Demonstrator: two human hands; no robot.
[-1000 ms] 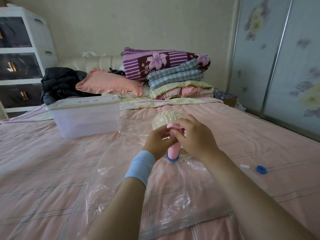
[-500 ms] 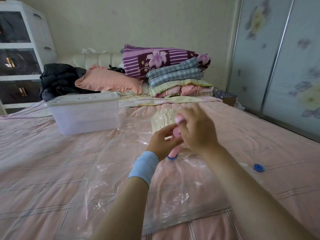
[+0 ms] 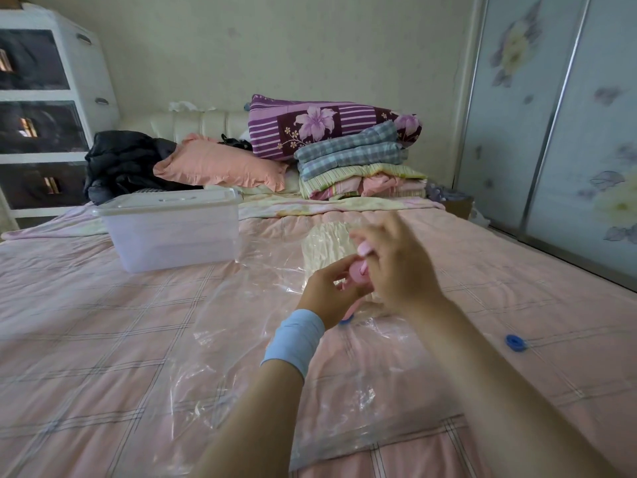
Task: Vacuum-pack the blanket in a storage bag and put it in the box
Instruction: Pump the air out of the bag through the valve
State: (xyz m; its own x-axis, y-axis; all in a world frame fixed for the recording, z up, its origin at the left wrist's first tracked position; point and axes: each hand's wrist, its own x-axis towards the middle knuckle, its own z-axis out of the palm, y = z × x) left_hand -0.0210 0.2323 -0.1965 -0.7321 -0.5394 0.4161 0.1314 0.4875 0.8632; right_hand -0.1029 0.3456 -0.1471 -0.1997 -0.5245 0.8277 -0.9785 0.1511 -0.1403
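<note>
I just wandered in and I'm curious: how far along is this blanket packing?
Done: a cream blanket lies inside the clear bag, and a blue cap lies loose on the bed. In hand: the left hand holds a pink pump on the bag; the right hand is at its top, blurred. Left: the bag looks slack, not flattened, and the lidded box awaits it.

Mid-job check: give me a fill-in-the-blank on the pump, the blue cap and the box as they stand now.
The left hand and right hand hold the ____ pump on the storage bag.
The blue cap lies on the bed to the ____ of the storage bag.
The lid sits ____ the clear box.
Missing: pink; right; on.
</note>
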